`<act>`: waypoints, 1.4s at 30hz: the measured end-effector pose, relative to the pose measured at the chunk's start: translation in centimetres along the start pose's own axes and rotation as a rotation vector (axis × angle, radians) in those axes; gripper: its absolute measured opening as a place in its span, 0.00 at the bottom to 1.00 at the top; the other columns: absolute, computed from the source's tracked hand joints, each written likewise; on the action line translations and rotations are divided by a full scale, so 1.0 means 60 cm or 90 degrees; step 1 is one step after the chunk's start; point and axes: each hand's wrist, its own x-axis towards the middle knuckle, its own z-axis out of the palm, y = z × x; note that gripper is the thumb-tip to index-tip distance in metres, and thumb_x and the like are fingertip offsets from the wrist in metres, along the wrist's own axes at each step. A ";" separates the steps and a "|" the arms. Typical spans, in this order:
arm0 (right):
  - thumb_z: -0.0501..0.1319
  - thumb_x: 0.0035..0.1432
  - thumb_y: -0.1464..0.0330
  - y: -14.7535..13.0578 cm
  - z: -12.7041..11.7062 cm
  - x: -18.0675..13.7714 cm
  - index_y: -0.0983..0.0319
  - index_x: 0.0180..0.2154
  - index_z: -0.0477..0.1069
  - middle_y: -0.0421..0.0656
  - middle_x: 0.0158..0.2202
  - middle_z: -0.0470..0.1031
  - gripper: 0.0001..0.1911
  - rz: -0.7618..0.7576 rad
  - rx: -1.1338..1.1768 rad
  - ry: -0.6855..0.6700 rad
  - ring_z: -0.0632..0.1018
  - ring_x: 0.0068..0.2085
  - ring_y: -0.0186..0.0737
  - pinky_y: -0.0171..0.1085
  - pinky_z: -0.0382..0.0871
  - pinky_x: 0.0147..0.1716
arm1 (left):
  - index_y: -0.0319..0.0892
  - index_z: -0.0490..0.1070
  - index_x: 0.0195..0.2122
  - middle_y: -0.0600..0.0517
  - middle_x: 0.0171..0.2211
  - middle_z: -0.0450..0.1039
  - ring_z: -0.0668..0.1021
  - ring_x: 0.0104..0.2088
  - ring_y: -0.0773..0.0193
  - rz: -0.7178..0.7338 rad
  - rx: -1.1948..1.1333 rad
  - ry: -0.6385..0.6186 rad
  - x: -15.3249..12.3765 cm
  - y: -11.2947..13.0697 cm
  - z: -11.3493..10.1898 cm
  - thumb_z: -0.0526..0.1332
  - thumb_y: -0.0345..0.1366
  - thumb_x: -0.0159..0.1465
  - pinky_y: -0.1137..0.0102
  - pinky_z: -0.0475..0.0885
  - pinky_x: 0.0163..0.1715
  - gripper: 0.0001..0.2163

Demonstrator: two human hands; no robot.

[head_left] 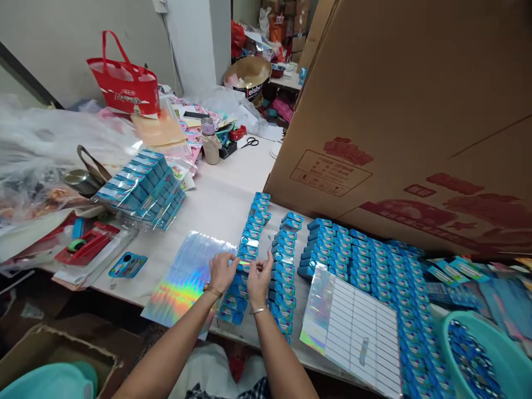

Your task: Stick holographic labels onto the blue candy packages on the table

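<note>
My left hand [223,271] is closed in a pinch at the left of a column of small blue boxes [250,234]. Opposite it, my right hand [259,278] is pinched too, its fingertips drawn together. A narrow shiny sticker strip [244,262] stretches between the fingertips, just over one of the boxes. Whether it touches the box is hard to see. Under my left wrist lies a rainbow holographic sheet [183,277]. A second column of blue boxes [284,266] runs just right of my right hand.
A sticker sheet with a white grid [353,327] lies across more blue box rows [376,260]. Wrapped boxes [143,185], a tape dispenser [85,244] and a flat blue card [128,265] are leftward. A large carton [399,138] walls the right. A teal basin [446,332] stands front right.
</note>
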 end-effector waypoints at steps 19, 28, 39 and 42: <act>0.51 0.63 0.64 0.096 0.070 0.025 0.67 0.63 0.54 0.44 0.32 0.67 0.29 -0.048 -0.222 0.025 0.69 0.38 0.46 0.43 0.64 0.45 | 0.42 0.74 0.27 0.47 0.33 0.77 0.74 0.42 0.51 -0.068 -0.081 -0.077 0.071 -0.098 0.077 0.59 0.42 0.61 0.54 0.62 0.50 0.11; 0.49 0.63 0.66 0.097 0.064 0.035 0.64 0.62 0.58 0.49 0.41 0.65 0.27 -0.066 -0.252 0.015 0.69 0.40 0.47 0.45 0.66 0.44 | 0.40 0.72 0.24 0.51 0.23 0.73 0.75 0.28 0.60 -0.194 -0.355 -0.081 0.076 -0.131 0.121 0.62 0.53 0.53 0.68 0.68 0.31 0.18; 0.63 0.54 0.56 -0.031 -0.028 -0.049 0.59 0.47 0.74 0.37 0.25 0.65 0.21 0.302 0.233 -0.102 0.66 0.26 0.35 0.35 0.64 0.28 | 0.41 0.70 0.53 0.39 0.52 0.73 0.78 0.46 0.55 -0.368 -0.743 -0.294 0.022 -0.054 -0.016 0.49 0.65 0.60 0.66 0.75 0.36 0.34; 0.68 0.47 0.56 -0.052 -0.029 -0.063 0.60 0.40 0.76 0.36 0.24 0.64 0.20 0.430 0.377 -0.122 0.65 0.23 0.32 0.33 0.63 0.25 | 0.42 0.72 0.51 0.40 0.52 0.73 0.79 0.46 0.53 -0.406 -0.809 -0.405 -0.001 -0.051 -0.031 0.49 0.66 0.59 0.65 0.76 0.34 0.35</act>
